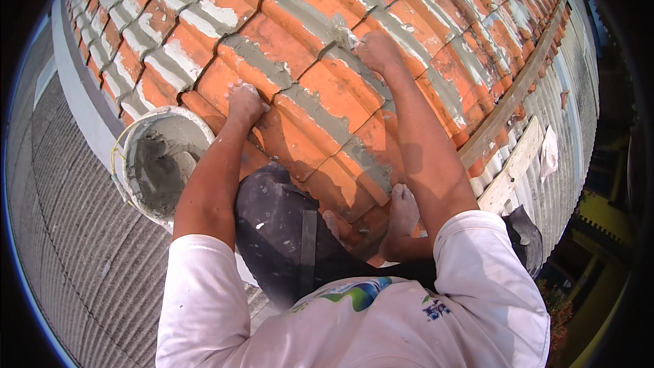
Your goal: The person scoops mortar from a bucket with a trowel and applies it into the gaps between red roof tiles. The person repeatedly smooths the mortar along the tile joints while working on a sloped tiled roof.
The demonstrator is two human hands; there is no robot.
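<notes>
Orange roof tiles (272, 39) slope away ahead of me, with bands of grey mortar (313, 112) along their ridges and joints. My right hand (378, 52) is closed at a tile joint, up the slope. From its fingers sticks out a small grey-smeared tool (345, 33), whose kind I cannot make out. Lower and to the left, my left hand (246, 102) rests curled on the tiles, its fingers coated with pale cement. Whether it holds anything is hidden. Beside my left forearm stands a white bucket (139, 194) with wet grey mortar (162, 163) inside.
Grey corrugated sheeting (88, 245) lies at left, below a pale curved edging (85, 92). A wooden batten (512, 99) borders the tiles at right, near a loose plank (511, 167) and a white scrap (549, 153). My bare foot (402, 218) stands on the tiles.
</notes>
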